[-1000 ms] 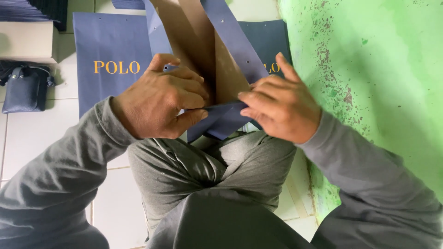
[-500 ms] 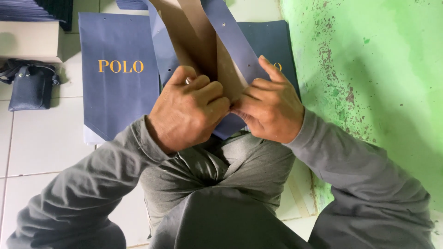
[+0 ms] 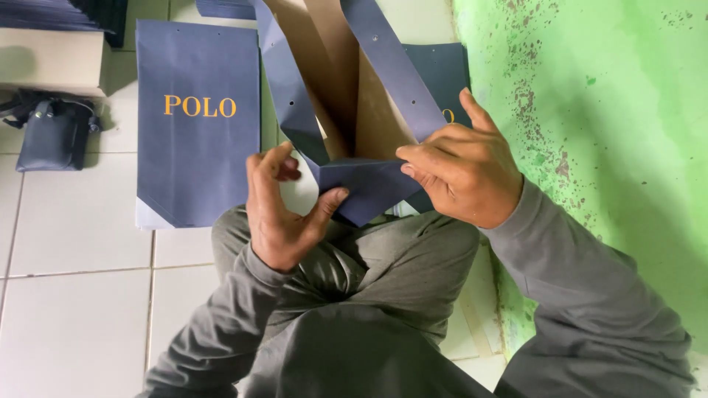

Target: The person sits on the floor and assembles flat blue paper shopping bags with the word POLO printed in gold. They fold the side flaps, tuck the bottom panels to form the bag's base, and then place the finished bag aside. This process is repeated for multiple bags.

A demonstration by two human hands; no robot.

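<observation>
A navy paper bag (image 3: 369, 188) with a brown inside stands opened over my lap, its mouth pointing away from me. My right hand (image 3: 461, 173) grips the bag's folded bottom on the right side, thumb up along the navy panel. My left hand (image 3: 280, 210) is beside the bag's left bottom corner, palm turned up and fingers curled apart, with the thumb touching the navy fold. A flat navy bag with gold lettering (image 3: 198, 121) lies on the floor just left of the one I hold. Another flat navy bag (image 3: 442, 74) lies behind it on the right.
A stack of navy sheets (image 3: 66, 15) rests on a pale box (image 3: 48, 63) at the top left. A small dark pouch (image 3: 53, 136) sits below it on the white tiled floor (image 3: 74, 287). A green wall (image 3: 612, 125) with peeling paint runs along the right.
My left hand has come off the bag's bottom fold and turned palm up with fingers spread. My right hand has stayed gripping the fold, and the view has shifted slightly.
</observation>
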